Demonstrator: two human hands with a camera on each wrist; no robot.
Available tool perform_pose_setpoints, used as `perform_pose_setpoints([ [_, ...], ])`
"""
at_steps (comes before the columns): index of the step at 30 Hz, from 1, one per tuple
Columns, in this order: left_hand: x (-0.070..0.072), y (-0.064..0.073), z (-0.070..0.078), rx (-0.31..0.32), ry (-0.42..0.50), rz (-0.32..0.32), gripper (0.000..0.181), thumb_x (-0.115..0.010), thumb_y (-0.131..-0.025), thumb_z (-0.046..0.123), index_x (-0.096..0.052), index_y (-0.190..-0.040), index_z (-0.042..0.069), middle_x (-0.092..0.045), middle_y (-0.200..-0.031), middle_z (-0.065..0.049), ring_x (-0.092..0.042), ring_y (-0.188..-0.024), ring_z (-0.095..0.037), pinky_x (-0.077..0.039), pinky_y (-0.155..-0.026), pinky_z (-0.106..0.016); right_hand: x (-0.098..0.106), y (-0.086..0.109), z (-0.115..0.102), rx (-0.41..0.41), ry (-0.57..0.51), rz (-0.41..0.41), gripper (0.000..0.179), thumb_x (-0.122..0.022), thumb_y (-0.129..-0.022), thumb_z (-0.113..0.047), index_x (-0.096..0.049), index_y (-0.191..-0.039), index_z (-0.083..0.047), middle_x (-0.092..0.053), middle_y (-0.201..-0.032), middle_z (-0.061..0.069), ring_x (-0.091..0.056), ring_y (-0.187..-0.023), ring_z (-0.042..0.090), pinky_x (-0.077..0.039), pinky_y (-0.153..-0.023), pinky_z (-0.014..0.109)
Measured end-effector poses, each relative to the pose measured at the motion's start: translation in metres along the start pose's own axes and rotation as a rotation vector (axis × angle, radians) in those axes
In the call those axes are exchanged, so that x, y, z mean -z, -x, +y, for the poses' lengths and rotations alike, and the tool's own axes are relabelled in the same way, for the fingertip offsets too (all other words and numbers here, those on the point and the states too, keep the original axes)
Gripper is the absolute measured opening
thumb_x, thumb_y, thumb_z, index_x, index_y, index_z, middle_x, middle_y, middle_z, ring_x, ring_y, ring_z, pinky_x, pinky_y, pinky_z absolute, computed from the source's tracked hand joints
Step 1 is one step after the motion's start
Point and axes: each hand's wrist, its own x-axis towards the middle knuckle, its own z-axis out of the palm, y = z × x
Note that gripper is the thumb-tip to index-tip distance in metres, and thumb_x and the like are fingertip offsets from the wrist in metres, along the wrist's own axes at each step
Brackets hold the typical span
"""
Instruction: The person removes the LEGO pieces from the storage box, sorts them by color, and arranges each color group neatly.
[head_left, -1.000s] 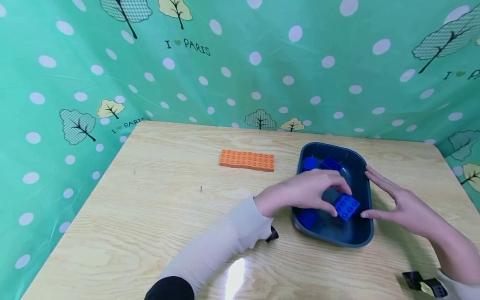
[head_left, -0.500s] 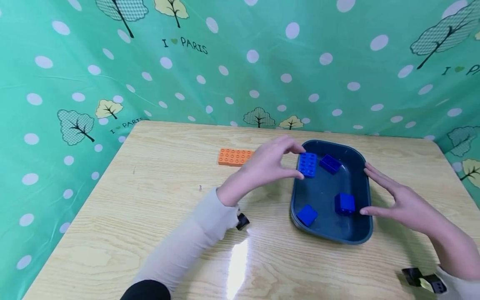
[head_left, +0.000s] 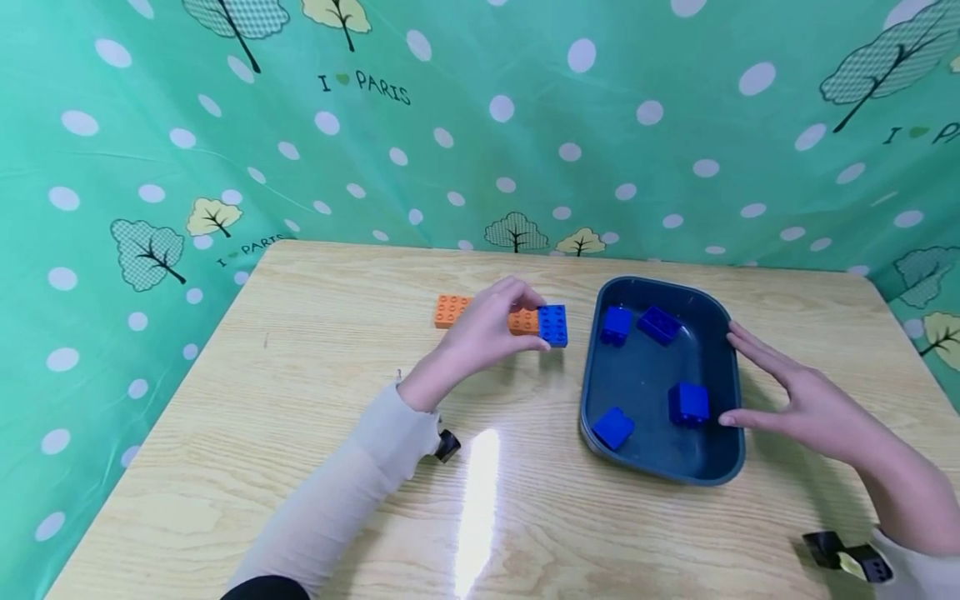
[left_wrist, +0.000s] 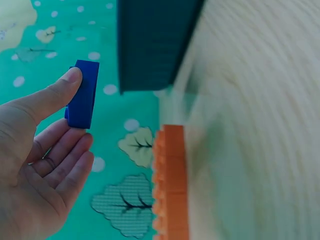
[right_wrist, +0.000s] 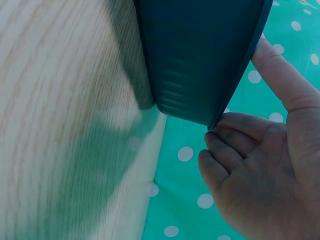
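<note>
My left hand (head_left: 480, 329) pinches a blue building brick (head_left: 552, 326) between thumb and fingertips, studs up, above the table. In the left wrist view the same blue brick (left_wrist: 83, 95) is seen from its side. Behind that hand lies a row of joined orange bricks (head_left: 452, 311), partly hidden by it. On the right stands a dark blue bin (head_left: 645, 375). Several blue bricks lie apart inside it, among them one dark blue brick (head_left: 659, 326) near the far wall. My right hand (head_left: 813, 412) rests on the bin's right rim, fingers extended and thumb apart.
Everything stands on a light wooden table (head_left: 300, 367). A green dotted cloth (head_left: 420, 117) hangs behind and beside it. A bright light reflection shows on the tabletop below my left wrist.
My left hand has lifted the blue brick out of the bin and carried it leftward, to in front of the orange row. My right hand has stayed at the bin's rim.
</note>
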Motion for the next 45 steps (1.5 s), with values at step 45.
perform_pose_setpoints([
  [45,-0.023,0.005,-0.035,0.111,-0.172,-0.175,0.059,-0.088,-0.074,0.035,-0.065,-0.122,0.01,-0.065,-0.12,-0.002,-0.06,-0.112,-0.019,-0.05,-0.104,-0.034,0.001,-0.002,-0.004,-0.005,-0.007,-0.004,0.104,-0.082,-0.082,-0.021,-0.014,-0.161,-0.015,-0.005,-0.169,0.01,-0.006,-0.149,0.055,-0.019,-0.1,0.084],
])
